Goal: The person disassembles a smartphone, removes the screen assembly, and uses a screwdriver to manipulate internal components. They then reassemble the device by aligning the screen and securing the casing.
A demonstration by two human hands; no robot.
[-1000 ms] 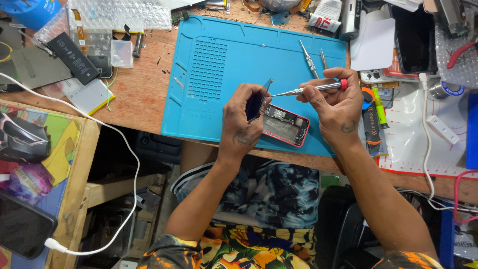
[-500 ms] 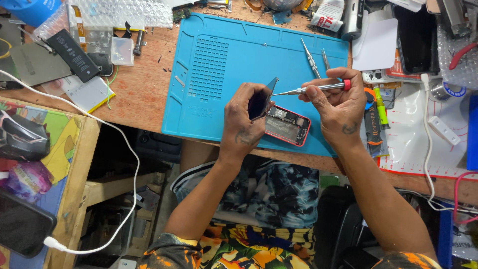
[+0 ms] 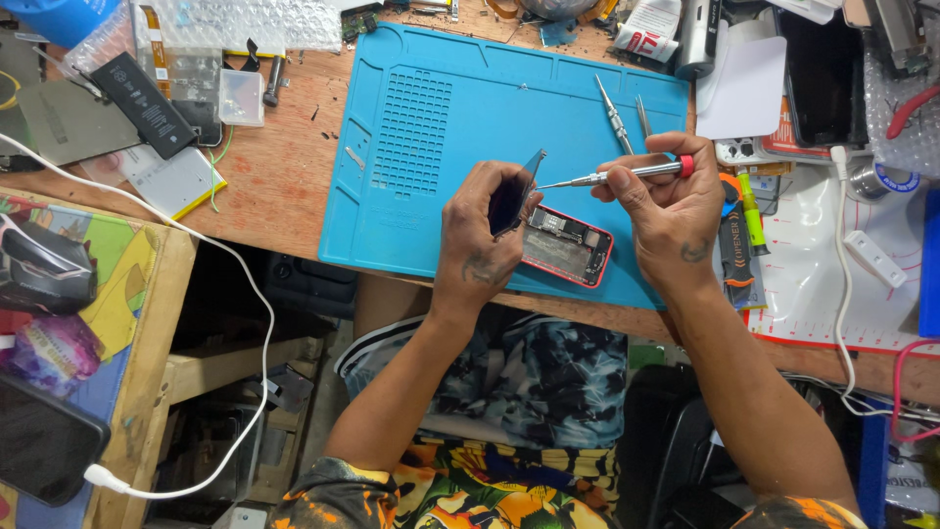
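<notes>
Cluttered wooden bench [image 3: 284,186], blue silicone mat [image 3: 441,127] on it. Your left hand [image 3: 485,235] has its fingers closed on the lifted screen panel [image 3: 511,196], tilted up over the red-cased phone [image 3: 568,245] at the mat's near edge. Right hand [image 3: 666,201] pinches a screwdriver [image 3: 617,176], tip at the panel. Risks: tilting further could strain any cable inside; a slipped tip could gouge the board.

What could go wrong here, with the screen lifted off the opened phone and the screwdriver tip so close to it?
The screwdriver in the right hand points at the dark screen panel tilted up by the left hand; a slip might scratch it. The opened red phone lies near the blue mat's front edge, so a nudge might push it off.
</notes>
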